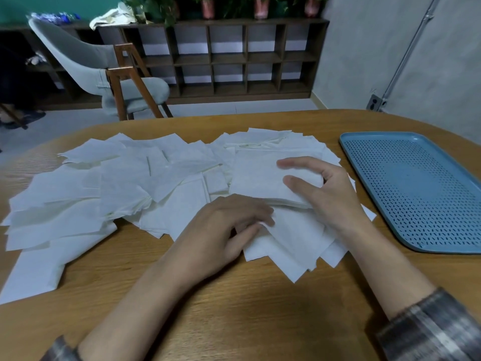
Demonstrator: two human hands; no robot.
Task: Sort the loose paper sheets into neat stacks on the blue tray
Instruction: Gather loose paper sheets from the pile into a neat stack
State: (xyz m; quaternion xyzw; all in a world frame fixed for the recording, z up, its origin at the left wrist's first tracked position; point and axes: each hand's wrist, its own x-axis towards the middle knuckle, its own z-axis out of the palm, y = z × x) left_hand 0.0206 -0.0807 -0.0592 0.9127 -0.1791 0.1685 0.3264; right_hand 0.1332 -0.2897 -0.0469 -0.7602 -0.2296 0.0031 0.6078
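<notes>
White paper sheets lie spread in a loose, overlapping scatter across the middle and left of the wooden tabletop, many turned at different angles, with a few reaching the near left edge. Toward the right of the scatter, the right hand grips a small stack of squared-up sheets by its right edge, fingers curled over the top and the near edge of the stack lifted a little off the papers under it. Just nearer, the left hand rests on the pile with its fingers bent, pinching the far corner of a loose sheet between thumb and fingertips; that sheet lies tilted among several others fanned toward the near side. The blue tray, perforated over its floor, sits flat on the right of the tabletop, beside the scatter but not touching it. Plaid sleeves are pushed back on both forearms. Beyond the tabletop stand a grey chair with wooden legs at the far left, a dark shelf unit along the wall, and potted plants on top of it.
</notes>
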